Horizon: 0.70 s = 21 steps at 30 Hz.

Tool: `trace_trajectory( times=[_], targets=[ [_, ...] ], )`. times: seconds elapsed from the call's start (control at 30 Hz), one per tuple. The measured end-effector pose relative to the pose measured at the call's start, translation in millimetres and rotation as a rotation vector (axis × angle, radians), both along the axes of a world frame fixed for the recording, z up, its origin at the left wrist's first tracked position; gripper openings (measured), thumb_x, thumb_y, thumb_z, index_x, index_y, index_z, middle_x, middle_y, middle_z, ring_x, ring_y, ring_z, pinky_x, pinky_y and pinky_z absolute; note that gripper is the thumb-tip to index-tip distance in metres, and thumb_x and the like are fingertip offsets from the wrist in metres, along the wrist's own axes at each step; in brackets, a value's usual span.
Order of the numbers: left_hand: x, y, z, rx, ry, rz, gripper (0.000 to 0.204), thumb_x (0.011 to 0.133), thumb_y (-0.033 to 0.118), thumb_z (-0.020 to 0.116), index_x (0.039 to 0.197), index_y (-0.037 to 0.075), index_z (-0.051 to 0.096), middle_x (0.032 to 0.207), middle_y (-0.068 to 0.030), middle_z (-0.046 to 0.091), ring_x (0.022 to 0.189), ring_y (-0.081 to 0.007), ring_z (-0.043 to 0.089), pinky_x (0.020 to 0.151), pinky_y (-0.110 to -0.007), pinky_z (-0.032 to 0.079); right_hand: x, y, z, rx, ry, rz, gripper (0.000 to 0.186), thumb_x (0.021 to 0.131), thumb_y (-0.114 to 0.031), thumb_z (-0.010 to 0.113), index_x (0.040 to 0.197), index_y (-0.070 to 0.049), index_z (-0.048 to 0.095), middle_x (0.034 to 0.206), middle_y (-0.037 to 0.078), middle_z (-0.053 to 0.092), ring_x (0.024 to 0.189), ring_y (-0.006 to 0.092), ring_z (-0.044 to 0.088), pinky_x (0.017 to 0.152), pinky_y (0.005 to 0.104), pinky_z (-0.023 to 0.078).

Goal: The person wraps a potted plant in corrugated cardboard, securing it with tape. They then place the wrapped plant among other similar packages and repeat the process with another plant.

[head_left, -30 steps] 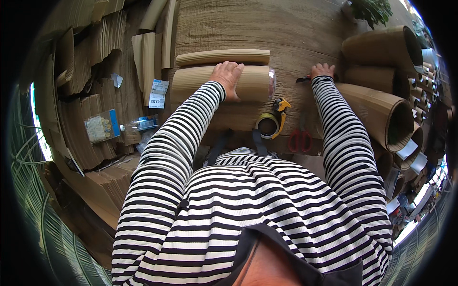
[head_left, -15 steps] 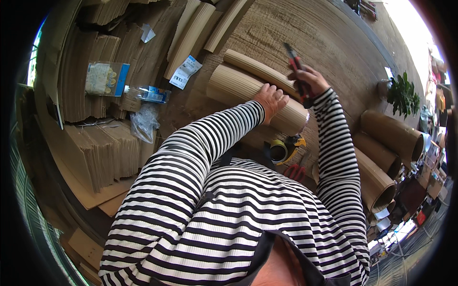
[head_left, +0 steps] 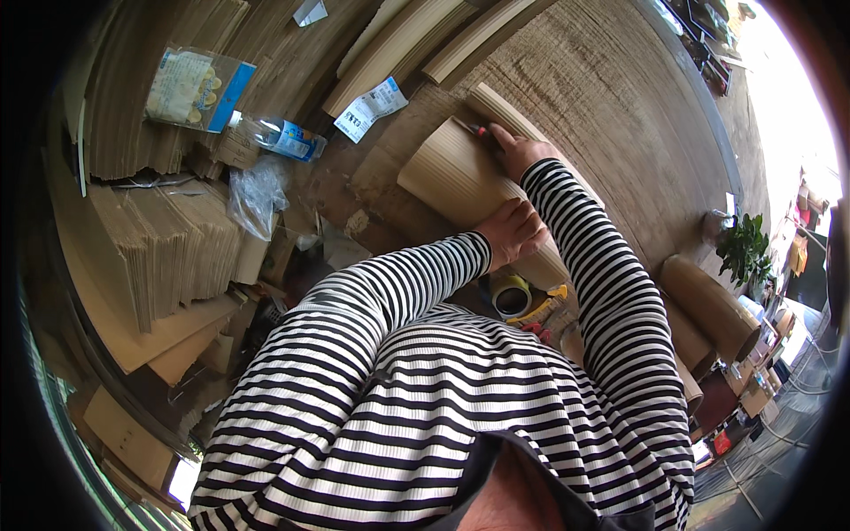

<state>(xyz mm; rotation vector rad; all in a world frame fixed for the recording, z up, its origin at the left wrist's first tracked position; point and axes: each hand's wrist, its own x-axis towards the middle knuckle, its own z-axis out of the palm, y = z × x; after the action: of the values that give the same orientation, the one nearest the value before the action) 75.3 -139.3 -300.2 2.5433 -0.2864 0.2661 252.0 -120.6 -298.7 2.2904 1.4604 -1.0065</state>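
Note:
A roll of corrugated cardboard (head_left: 452, 173) lies slantwise on the wooden table in front of me. My left hand (head_left: 515, 234) is on its near part, fingers curled in and gripping the cardboard. My right hand (head_left: 524, 157) is closed round a red-and-black utility knife (head_left: 479, 130), held low against the far side of the roll; its blade is hard to make out. Behind that hand, a narrower cardboard roll (head_left: 505, 111) lies alongside. Close to my body are a roll of tape (head_left: 511, 296), a yellow tape cutter (head_left: 549, 303) and red-handled scissors (head_left: 537, 331), partly hidden.
Stacks of flat cardboard (head_left: 168, 243) fill the left side, with a plastic bottle (head_left: 288, 139), a clear bag (head_left: 257, 195) and a printed label (head_left: 370, 109) nearby. Cardboard tubes (head_left: 708, 305) and a potted plant (head_left: 744, 248) stand at the right.
My right hand has come down leftward from above the table, bringing the knife to the cardboard roll. My left hand's fingers have curled in. The view has shifted.

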Motion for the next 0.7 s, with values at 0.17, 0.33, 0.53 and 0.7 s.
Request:
trace_trajectory(
  times=[0.17,0.33,0.53,0.7],
  targets=[
    [-7.5,-9.3,-12.4,0.073,-0.082,0.094,0.027,0.091,0.029,0.058,0.115,0.016,0.06,0.126,-0.0088,0.056,0.128,-0.0323,0.046,0.117,-0.052,0.03,-6.6,20.4,16.3,-0.08,0.047,-0.071,0.056,0.104,-0.038,0.049,0.156,-0.044,0.031,0.116,0.013,0.072,0.1,0.0315,0.072,0.084,0.0441,0.057],
    [-16.1,-17.7,-20.8,0.435,0.141,-0.018,0.045,0.097,0.03,0.047,0.141,0.02,0.045,0.145,-0.0076,0.043,0.14,-0.03,0.036,0.121,-0.053,0.022,-7.7,29.1,8.8,-0.094,0.059,0.078,0.066,0.104,-0.03,0.051,0.159,-0.047,0.02,0.11,0.016,0.073,0.089,0.0301,0.074,0.076,0.0454,0.06],
    [-12.3,-17.1,-16.1,0.89,0.269,-0.129,0.056,0.097,0.029,0.046,0.151,0.019,0.034,0.152,-0.0128,0.035,0.145,-0.0367,0.028,0.12,-0.06,0.016,-7.6,19.4,23.0,-0.076,0.056,0.029,0.055,0.104,-0.035,0.05,0.155,-0.045,0.035,0.122,0.012,0.07,0.097,0.0305,0.073,0.078,0.0425,0.059],
    [-11.8,-8.3,-20.1,0.132,0.146,-0.07,0.058,0.091,0.024,0.049,0.148,0.016,0.039,0.153,-0.024,0.039,0.144,-0.0421,0.035,0.117,-0.065,0.021,14.1,-73.2,36.1,-0.265,0.11,-0.004,0.065,0.1,-0.033,0.054,0.158,-0.047,0.028,0.136,0.011,0.065,0.11,0.0285,0.07,0.089,0.0378,0.058]
  ],
)
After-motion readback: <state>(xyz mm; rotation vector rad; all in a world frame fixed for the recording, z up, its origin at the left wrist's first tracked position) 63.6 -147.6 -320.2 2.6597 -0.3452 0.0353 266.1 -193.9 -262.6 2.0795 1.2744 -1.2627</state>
